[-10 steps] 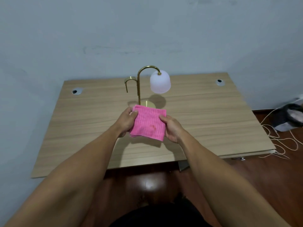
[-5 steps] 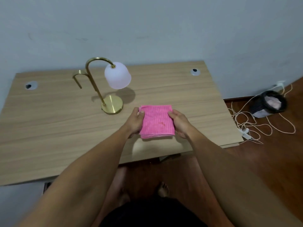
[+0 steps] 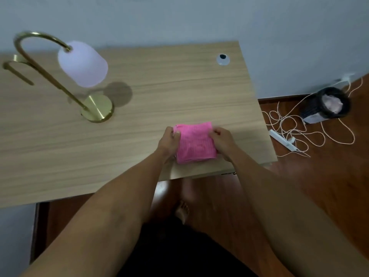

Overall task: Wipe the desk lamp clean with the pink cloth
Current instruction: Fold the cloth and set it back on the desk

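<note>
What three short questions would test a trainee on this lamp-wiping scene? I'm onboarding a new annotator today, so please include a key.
1. True or false: the pink cloth is touching the desk lamp.
2. Which holds the cloth: (a) only the left hand, (b) only the right hand, (c) both?
3. Fill in: the lamp's round brass base stands on the wooden ____.

Key:
1. False; the cloth is folded near the desk's front edge, well apart from the lamp.
2. (c); one hand grips each side.
3. desk.
</note>
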Demonstrator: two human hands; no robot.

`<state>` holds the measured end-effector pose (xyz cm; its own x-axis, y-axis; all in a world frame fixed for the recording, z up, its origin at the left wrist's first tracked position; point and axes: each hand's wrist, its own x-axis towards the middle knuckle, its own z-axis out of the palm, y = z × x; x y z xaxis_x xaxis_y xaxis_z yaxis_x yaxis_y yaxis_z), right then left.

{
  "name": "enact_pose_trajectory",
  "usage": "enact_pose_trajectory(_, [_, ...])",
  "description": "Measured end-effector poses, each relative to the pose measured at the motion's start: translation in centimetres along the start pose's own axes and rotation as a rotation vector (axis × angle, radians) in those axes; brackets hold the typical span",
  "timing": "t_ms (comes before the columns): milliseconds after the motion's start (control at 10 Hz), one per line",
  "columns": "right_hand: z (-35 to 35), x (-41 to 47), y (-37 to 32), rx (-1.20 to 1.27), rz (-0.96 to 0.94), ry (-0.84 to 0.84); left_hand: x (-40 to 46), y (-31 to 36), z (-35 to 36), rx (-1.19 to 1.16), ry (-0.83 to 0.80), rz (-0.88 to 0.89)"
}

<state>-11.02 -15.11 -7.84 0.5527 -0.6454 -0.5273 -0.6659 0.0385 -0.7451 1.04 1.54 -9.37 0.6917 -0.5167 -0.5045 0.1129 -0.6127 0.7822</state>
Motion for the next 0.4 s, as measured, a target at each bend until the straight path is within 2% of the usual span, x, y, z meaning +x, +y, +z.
enact_pose_trajectory(100, [-0.1,0.5,0.5,-0.104,-0.033,0.066,-0.1,-0.3,0.8,0.043,0.062,-0.016])
enact_pose_trajectory(200, [0.2,0.4,0.2,-0.240,-0.073,0.159,-0.4,0.0,0.4,0.053,0.120,-0.103])
enact_pose_trajectory(300, [0.2,0.2,0.0,-0.372,-0.080,0.216,-1.5,0.6,-0.8,0.001,0.133,-0.150])
enact_pose_trajectory(400, [1.0,-0.3,-1.4,-0.398,-0.124,0.262,-2.6,0.6,-3.1,0.094,0.163,-0.096])
